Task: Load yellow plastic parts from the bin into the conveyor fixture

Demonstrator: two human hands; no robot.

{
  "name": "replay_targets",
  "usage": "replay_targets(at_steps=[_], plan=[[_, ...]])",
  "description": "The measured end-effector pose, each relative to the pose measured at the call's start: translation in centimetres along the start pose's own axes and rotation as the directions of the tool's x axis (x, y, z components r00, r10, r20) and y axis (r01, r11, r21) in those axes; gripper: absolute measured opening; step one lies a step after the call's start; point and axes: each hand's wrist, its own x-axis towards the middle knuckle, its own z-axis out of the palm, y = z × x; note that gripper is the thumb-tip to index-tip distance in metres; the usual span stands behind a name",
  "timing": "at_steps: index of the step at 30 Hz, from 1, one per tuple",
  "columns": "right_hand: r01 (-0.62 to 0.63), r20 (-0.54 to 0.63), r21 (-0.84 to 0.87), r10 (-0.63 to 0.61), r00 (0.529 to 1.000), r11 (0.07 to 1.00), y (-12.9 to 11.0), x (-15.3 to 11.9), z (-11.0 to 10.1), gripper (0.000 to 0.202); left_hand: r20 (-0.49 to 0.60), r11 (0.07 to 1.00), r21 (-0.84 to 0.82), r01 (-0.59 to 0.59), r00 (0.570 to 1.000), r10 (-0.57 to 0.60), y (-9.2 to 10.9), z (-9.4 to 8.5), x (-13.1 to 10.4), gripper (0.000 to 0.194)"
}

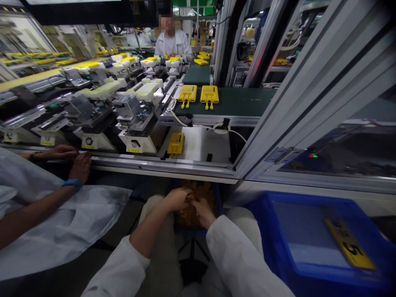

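My left hand (178, 199) and my right hand (202, 209) meet over a blue bin (219, 202) between my knees. Both sets of fingers are closed on a small yellow piece (189, 197), mostly covered by the fingers, so its exact kind cannot be made out. Many yellow-orange pieces (188, 216) fill the bin in dim light below. Above, on the metal bench, lies a yellow power bank (175, 143) with short cables. Two more, a left power bank (187, 94) and a right power bank (210, 95), rest on the green conveyor (241, 101).
A co-worker's hands (81, 165) rest at the bench edge on the left. Several white fixtures (148, 90) stand in rows beyond. On the right are a blue crate (278, 247) with a yellow number plate (349, 243) and an aluminium frame post (287, 78). Another person (173, 43) sits far back.
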Motion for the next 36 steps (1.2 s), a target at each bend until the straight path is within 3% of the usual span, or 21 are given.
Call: replay_targets(at_steps=[36], plan=[[0.041,0.015,-0.065,-0.04,0.999,0.997,0.9,0.8,-0.4,0.032,0.015,1.0,-0.001,-0.016,1.0,0.016,-0.1,0.0,0.2,0.037]])
